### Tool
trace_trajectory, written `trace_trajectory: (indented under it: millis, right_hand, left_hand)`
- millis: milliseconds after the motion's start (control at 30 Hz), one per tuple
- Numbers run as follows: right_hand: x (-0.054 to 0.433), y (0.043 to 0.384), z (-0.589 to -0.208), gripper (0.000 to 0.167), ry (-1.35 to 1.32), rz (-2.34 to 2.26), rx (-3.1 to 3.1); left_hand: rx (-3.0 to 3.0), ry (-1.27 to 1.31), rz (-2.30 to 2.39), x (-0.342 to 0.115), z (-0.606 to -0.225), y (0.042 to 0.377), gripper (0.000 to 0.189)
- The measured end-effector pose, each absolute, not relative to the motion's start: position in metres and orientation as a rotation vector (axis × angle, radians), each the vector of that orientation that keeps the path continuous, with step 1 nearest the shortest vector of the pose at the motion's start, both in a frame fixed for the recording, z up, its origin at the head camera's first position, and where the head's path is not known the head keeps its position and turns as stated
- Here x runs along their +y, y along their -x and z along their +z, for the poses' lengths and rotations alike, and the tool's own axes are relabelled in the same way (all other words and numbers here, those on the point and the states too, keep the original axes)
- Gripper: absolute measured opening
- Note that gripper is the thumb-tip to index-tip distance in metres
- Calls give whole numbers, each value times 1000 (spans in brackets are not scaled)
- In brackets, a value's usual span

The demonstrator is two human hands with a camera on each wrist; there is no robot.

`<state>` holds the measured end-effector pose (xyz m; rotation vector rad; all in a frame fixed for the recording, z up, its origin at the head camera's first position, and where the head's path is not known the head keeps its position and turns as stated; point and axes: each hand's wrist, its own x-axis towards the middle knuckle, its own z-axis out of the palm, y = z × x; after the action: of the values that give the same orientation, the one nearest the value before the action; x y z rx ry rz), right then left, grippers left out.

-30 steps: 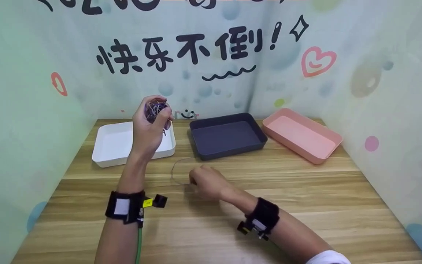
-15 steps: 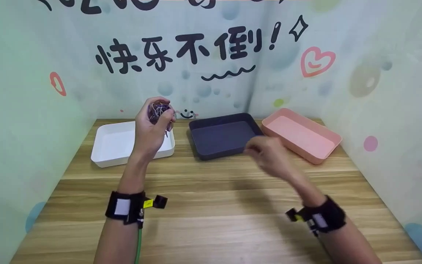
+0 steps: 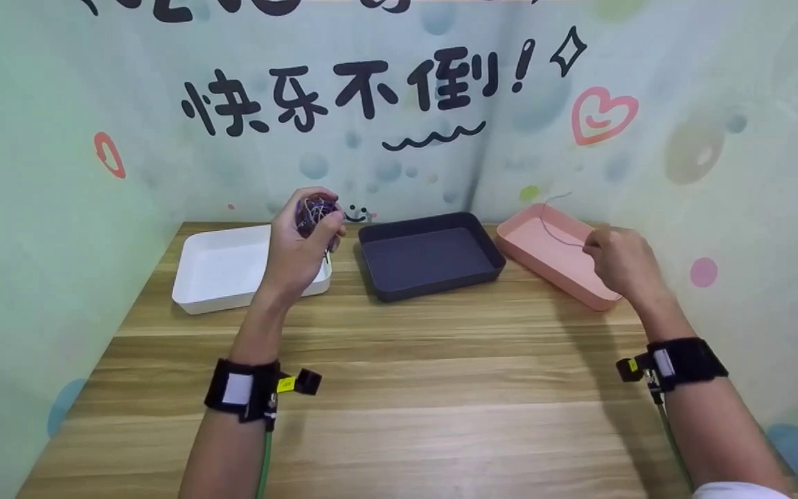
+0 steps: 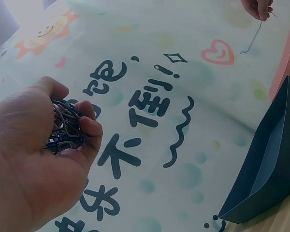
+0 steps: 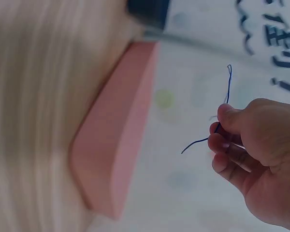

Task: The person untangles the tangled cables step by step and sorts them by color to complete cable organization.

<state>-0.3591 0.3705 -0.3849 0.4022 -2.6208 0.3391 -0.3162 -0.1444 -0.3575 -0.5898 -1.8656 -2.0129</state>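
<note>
My left hand [image 3: 291, 253] is raised over the right end of the white tray, gripping a tangled bundle of thin wires [image 3: 314, 215]. In the left wrist view, dark blue and grey loops of the bundle [image 4: 65, 125] show between thumb and curled fingers. Off to the right, my right hand [image 3: 624, 262] pinches a single thin wire [image 3: 544, 223] above the pink tray [image 3: 541, 248]. The wire bends up and away to the left in the head view. It looks blue [image 5: 229, 84] in the right wrist view, with ends sticking out both sides of the fingertips.
A white tray [image 3: 222, 270] stands at the back left and a dark tray [image 3: 430, 256] in the back middle of the wooden table [image 3: 440, 388]. Printed cloth walls [image 3: 385, 173] enclose the back and sides. Each wrist wears a black camera strap with a cable.
My right hand has moved from the middle of the table to the right, over the pink tray, with the wire. My left hand has shifted slightly right, still holding the bundle.
</note>
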Motion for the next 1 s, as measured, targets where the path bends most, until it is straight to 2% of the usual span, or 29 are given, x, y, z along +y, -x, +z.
trace_trajectory:
  millis: [367,533,767,1000]
  right_hand:
    - [389,381,-428,5,-344,32,-2643]
    - [387,387,-437,4,-385,114,-2594]
    - [361,380,-425,28,-380,493,-2581]
    - [293,357,-392,50,-638,838,-2500]
  left_hand:
    - [-1913,614,-2020,-139,-359,316,25]
    - [-1913,630,-2041,-136,-360,315,25]
    - [-1897,663,-2072,-133,-361,314,27]
    - [-1918,790,-2074,-125,-363,313,26]
